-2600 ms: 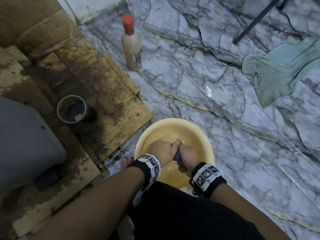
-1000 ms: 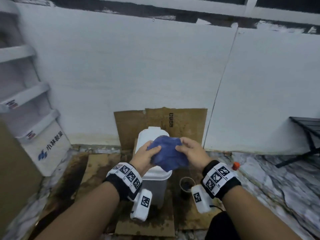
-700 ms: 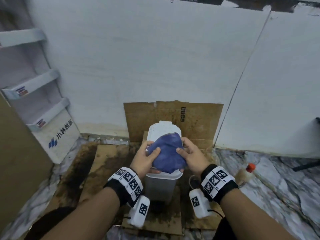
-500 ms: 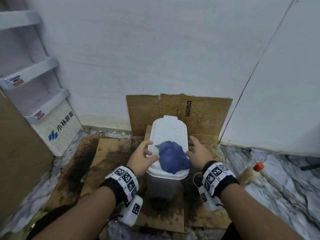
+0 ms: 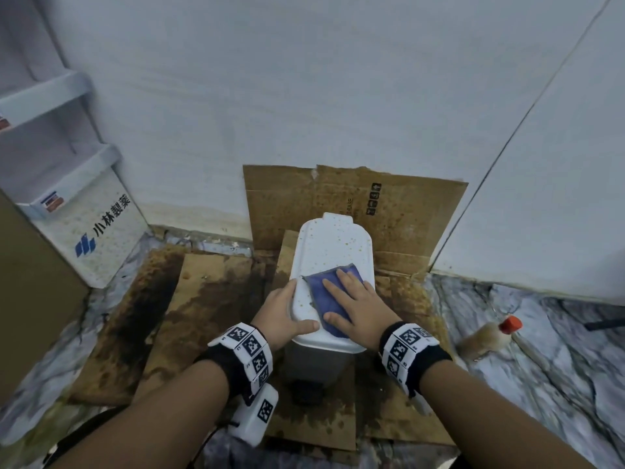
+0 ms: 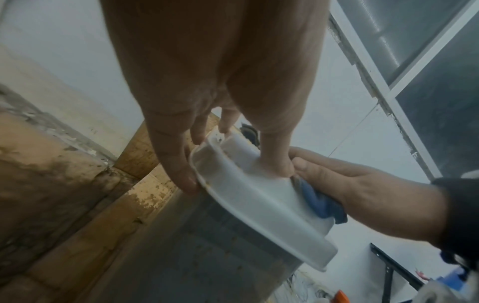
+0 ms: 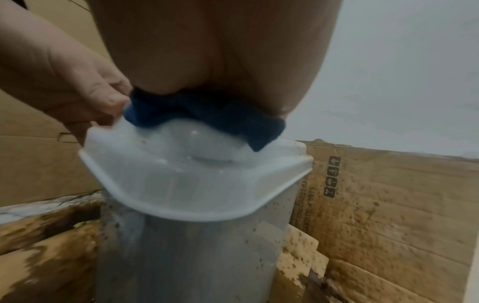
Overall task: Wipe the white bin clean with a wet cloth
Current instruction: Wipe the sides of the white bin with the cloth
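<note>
My right hand [image 5: 351, 301] presses the blue cloth [image 5: 326, 292] flat-fingered on the near end of the white bin [image 5: 333, 245] lid, my left hand [image 5: 282, 314] clasps its left rim, and the speckled lid runs lengthwise away from my fingers.

White bin [image 5: 333, 252] stands upright on stained cardboard, lid shut and speckled with brown spots. Blue cloth [image 5: 326, 292] lies flat on the lid's near half.

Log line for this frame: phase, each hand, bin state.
phase: wiping lid | right hand: flat on blue cloth | left hand: grips lid edge | white bin: far lid speckled
</note>
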The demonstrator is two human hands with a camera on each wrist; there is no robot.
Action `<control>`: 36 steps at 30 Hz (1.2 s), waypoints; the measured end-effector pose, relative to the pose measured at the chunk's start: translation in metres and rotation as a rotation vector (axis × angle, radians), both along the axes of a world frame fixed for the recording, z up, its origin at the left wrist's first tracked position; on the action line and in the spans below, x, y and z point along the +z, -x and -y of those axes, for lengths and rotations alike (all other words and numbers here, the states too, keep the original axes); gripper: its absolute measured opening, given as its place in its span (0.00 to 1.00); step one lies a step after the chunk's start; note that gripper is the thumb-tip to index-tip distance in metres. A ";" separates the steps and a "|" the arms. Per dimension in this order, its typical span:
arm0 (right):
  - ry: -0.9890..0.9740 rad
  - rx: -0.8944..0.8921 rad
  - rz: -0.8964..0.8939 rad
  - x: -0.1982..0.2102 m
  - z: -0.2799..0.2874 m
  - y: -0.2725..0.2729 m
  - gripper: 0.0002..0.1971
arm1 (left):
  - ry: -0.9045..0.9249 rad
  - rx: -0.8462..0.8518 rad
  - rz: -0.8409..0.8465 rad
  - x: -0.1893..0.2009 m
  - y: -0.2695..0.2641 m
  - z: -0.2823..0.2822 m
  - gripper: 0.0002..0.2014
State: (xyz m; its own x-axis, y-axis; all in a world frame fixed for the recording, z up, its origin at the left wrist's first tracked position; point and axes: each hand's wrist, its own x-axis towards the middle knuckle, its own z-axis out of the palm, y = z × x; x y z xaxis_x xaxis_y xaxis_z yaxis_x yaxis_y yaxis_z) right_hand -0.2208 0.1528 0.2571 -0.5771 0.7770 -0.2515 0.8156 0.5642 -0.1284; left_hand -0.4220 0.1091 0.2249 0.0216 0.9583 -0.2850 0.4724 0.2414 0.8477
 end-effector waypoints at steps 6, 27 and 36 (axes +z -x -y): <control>0.014 -0.150 -0.031 0.000 -0.037 -0.006 0.34 | -0.003 -0.017 -0.023 -0.006 -0.001 -0.007 0.49; 0.062 -0.314 0.112 0.003 -0.181 0.033 0.37 | -0.018 0.042 0.026 0.001 0.003 -0.003 0.50; 0.014 -0.134 0.204 0.010 -0.189 0.064 0.34 | -0.012 0.007 0.023 -0.003 0.006 -0.005 0.52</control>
